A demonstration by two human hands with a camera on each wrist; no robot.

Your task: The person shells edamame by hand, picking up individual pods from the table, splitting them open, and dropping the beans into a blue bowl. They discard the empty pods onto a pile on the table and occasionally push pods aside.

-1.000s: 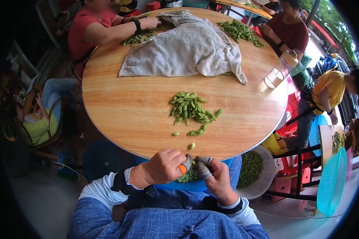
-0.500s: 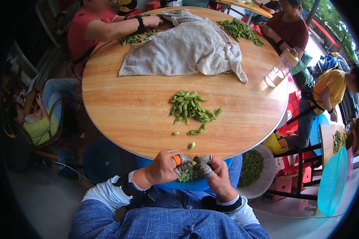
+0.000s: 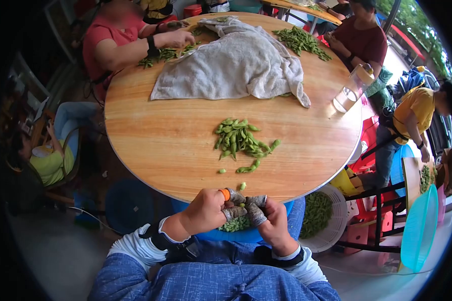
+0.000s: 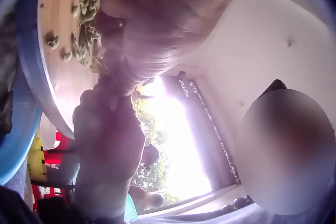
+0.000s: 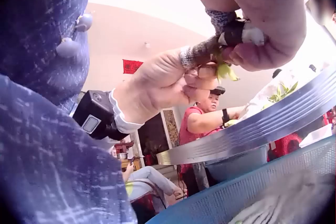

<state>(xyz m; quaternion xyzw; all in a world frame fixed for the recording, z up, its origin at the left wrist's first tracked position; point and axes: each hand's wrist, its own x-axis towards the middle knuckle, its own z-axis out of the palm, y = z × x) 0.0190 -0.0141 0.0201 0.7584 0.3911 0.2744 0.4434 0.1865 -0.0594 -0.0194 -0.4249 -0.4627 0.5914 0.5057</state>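
Note:
Above a blue basin [image 3: 211, 235] of shelled green beans [image 3: 234, 223], my two hands meet at the fingertips in the head view. The left hand [image 3: 204, 213] and right hand [image 3: 277, 224] pinch a green soybean pod [image 5: 227, 71] between them, mostly hidden by the fingers in the head view. Grey fabric covers sit on thumbs and forefingers, with an orange band [image 3: 225, 194] on the left forefinger. Just beyond, a pile of pods [image 3: 238, 136] lies on the round wooden table [image 3: 155, 140]. Several pods lie nearer, one pod [image 3: 242, 186] close to the edge.
A grey towel [image 3: 231, 65] covers the table's middle. The bottle [image 3: 347, 95] stands at the right edge. A white basket [image 3: 339, 215] of pods sits on my right, beside a turquoise basket [image 3: 419, 228]. Two people sit across the table, with more pods [image 3: 302, 41] before them.
My left fingers have shifted and closed in toward the right hand's fingertips. The right hand stays nearly in place. Across the table, the person in red has drawn an arm back from the towel.

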